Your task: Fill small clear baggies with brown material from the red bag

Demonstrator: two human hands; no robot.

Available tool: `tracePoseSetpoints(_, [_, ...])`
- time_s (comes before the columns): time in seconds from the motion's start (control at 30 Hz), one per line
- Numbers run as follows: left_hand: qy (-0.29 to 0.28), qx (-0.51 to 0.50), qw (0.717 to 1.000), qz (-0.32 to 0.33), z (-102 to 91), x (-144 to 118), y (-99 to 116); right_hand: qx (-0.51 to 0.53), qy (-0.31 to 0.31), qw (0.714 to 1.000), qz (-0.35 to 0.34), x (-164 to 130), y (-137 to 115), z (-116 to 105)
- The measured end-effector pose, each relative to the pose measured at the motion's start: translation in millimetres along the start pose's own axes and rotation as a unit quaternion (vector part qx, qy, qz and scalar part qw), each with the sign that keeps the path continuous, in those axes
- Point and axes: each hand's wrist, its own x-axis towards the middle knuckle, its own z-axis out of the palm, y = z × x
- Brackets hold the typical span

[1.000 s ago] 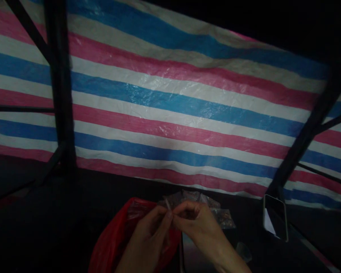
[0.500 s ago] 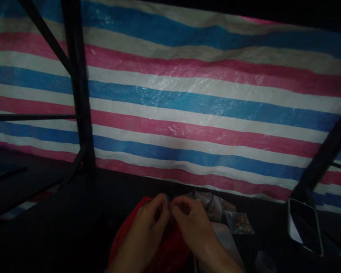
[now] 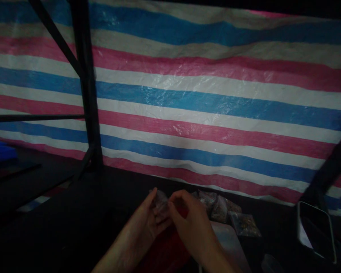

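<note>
A small clear plastic bag [image 3: 160, 200] lies across the fingers of my left hand [image 3: 143, 223], which is turned palm up with its thumb raised along the bag's side. My right hand [image 3: 191, 222] has thumb and forefinger pinched together at the bag's right edge. Whether anything is inside the bag is too dark to tell. Below both hands is a red plastic bag [image 3: 165, 252], partly covered by my wrists. Just right of my right hand sits a pale flat item [image 3: 227, 240], partly hidden by the forearm.
Several filled clear bags [image 3: 220, 208] sit behind my right hand, beside a flat bag of small brass-coloured pieces [image 3: 246, 224]. A phone [image 3: 316, 231] leans at the right near a clear cup [image 3: 271, 263]. Dark metal posts [image 3: 88, 94] stand before a striped tarp [image 3: 201, 113].
My left hand has gone from a pinch to turned palm up, fingers under the clear bag, which shows more now. My right hand stays pinched. The view has shifted slightly left.
</note>
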Motion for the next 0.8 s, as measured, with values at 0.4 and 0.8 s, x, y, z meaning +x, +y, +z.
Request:
tracePoseSetpoints(0.4, [0.012, 0.142, 0.969, 0.203, -34.6, 24.7, -8.2, -0.368, -0.209, 0.905, -0.051, -25.9, 10.4, -14.9])
tracePoseSetpoints(0.8, [-0.123, 0.205, 0.957, 0.166, -43.2, 16.0, -12.8, -0.436, -0.232, 0.868, -0.051, -33.4, 10.3, -24.0])
